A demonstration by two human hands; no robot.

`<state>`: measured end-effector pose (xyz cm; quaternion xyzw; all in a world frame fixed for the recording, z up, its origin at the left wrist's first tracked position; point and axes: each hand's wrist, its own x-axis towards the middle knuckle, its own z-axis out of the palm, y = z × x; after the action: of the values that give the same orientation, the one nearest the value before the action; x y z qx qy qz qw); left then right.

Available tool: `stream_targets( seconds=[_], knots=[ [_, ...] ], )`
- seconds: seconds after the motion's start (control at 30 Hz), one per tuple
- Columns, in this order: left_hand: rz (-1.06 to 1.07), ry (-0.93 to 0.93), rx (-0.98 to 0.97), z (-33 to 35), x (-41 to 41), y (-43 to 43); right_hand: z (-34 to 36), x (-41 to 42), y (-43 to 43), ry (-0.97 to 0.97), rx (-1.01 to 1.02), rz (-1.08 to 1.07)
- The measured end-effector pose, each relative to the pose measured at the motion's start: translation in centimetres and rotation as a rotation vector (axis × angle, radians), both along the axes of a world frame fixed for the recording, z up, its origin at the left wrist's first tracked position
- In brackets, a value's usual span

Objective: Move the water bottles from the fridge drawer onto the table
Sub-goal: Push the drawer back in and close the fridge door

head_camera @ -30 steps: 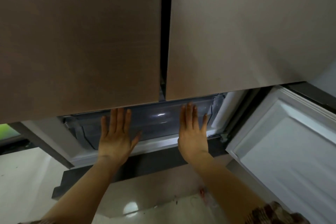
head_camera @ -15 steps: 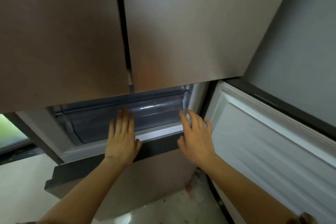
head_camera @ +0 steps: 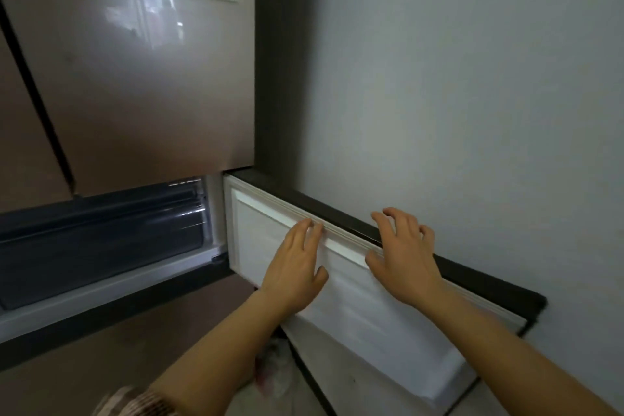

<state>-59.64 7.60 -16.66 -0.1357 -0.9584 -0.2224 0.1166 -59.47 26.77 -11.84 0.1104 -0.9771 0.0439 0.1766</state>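
The translucent grey fridge drawer (head_camera: 101, 240) sits pushed into the fridge at the lower left, below the brown upper doors (head_camera: 145, 84). No water bottle is visible. The lower fridge door (head_camera: 354, 311) stands swung open to the right, white inner side facing me. My left hand (head_camera: 297, 267) lies flat on that white inner panel, fingers reaching the top seal. My right hand (head_camera: 401, 253) rests over the door's top edge with fingers spread and curled. Neither hand holds anything.
A plain grey wall (head_camera: 472, 94) fills the right side, close behind the open door. The dark fridge side edge (head_camera: 273, 61) runs down the middle. A brown lower front panel (head_camera: 101, 358) lies below the drawer. Pale floor with a crumpled bag (head_camera: 273, 371) shows under the door.
Both hands left the drawer front and moved right onto the open lower door. The view swung to the right, and the wall now fills the right half.
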Motion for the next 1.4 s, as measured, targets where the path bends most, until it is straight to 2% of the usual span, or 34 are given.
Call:
stream_targets(
  seconds=[0.13,0.23,0.33,0.53,0.73,0.9,1.07,1.23,1.4],
  knots=[
    [-0.029,-0.034,-0.029,1.0,0.3,4.6,1.2,1.9,6.0,-0.178,0.037,-0.085],
    [-0.019,-0.062,-0.056,1.4,0.6,6.3,1.4,2.7,8.8,-0.380,-0.093,0.007],
    [0.009,-0.090,0.007,2.4,0.9,6.9,2.4,2.9,10.0,-0.478,-0.118,0.059],
    [-0.001,-0.168,0.065,3.8,2.9,4.1,5.1,3.2,9.2,-0.669,-0.098,0.186],
    [-0.013,-0.266,0.255,4.4,7.1,-2.0,4.9,4.3,4.3,-0.805,-0.302,0.416],
    [0.116,-0.273,0.275,5.0,11.5,-6.1,3.3,5.9,-2.3,-0.757,-0.322,0.513],
    [0.216,-0.305,0.237,6.4,15.9,-10.3,1.9,6.1,-9.0,-0.713,-0.212,0.727],
    [0.389,-0.303,0.233,7.0,19.1,-15.8,0.9,5.5,-15.8,-0.519,-0.011,0.819],
    [0.509,-0.286,0.158,7.3,20.0,-22.1,0.5,5.1,-22.5,-0.345,0.078,0.818]
  ],
)
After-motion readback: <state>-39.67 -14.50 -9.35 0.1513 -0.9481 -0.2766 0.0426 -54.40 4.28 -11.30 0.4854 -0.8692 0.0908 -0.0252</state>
